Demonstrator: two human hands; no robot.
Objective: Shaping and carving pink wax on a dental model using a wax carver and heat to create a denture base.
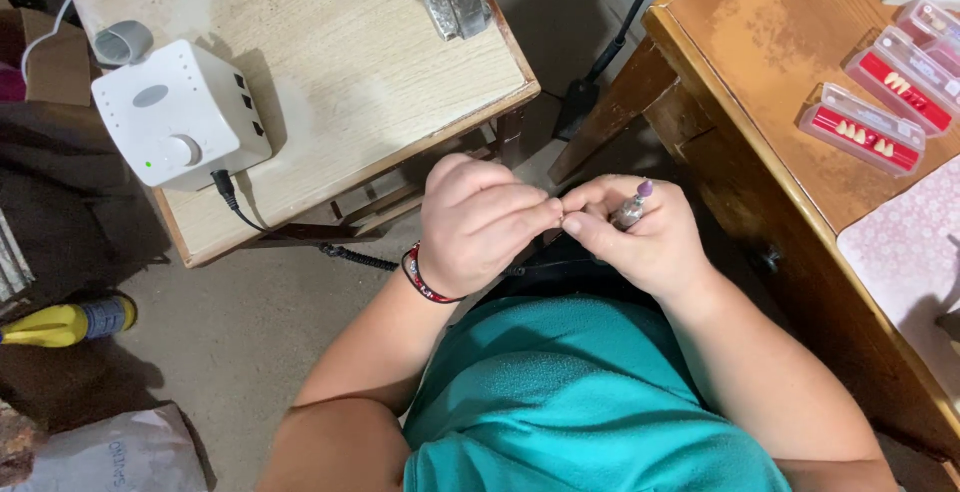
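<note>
Control box (178,112) white, on pale surface (340,62), cord trailing toward lap | left hand (478,224) curled, fingertips pinching something too small to tell, steadied against right hand (640,237) gripping rotary tool (633,206), purple tip up | tooth trays (862,130) parked on wooden surface (760,42)

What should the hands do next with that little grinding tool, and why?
Probably bring the tool's purple tip down to whatever the left hand pinches. The right hand holds the tool with its tip pointing up and away, and both hands' fingertips already meet. What is pinched is too small to tell.
</note>
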